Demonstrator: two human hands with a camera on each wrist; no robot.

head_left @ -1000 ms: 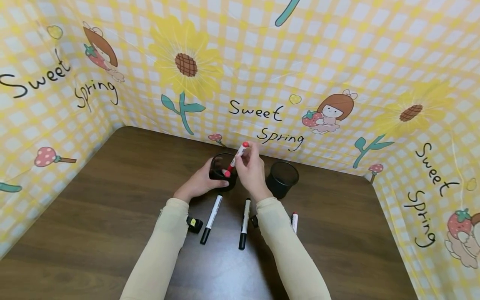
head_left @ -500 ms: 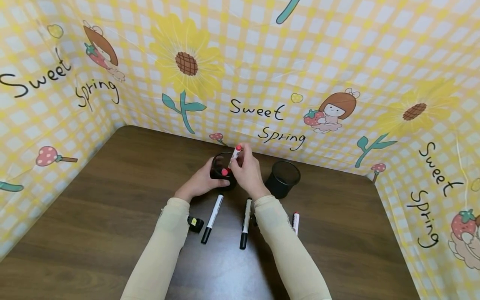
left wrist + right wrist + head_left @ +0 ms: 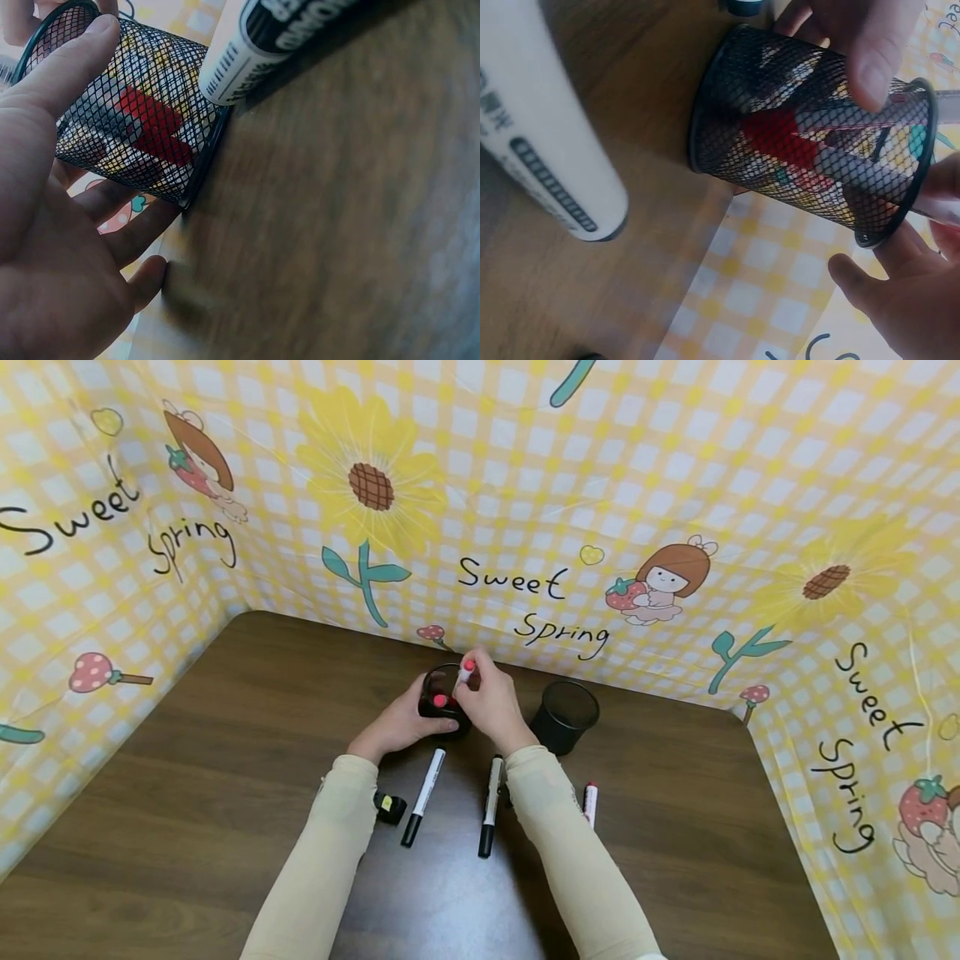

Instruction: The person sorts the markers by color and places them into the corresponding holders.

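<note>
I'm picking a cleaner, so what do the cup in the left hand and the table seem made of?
Cup: probably black-coated metal, given its mesh wall and shiny rim. Table: wood or wood-look laminate, brown-grained with soft sheen; can't tell which.

The head view looks forward and down from above the near side, taking in the table and far cloth. The left wrist and right wrist views face one shared mesh cup at close range, from its near left and near right.

R hand fills gap btwn held cup & other cup. Tbl has room far L.
</note>
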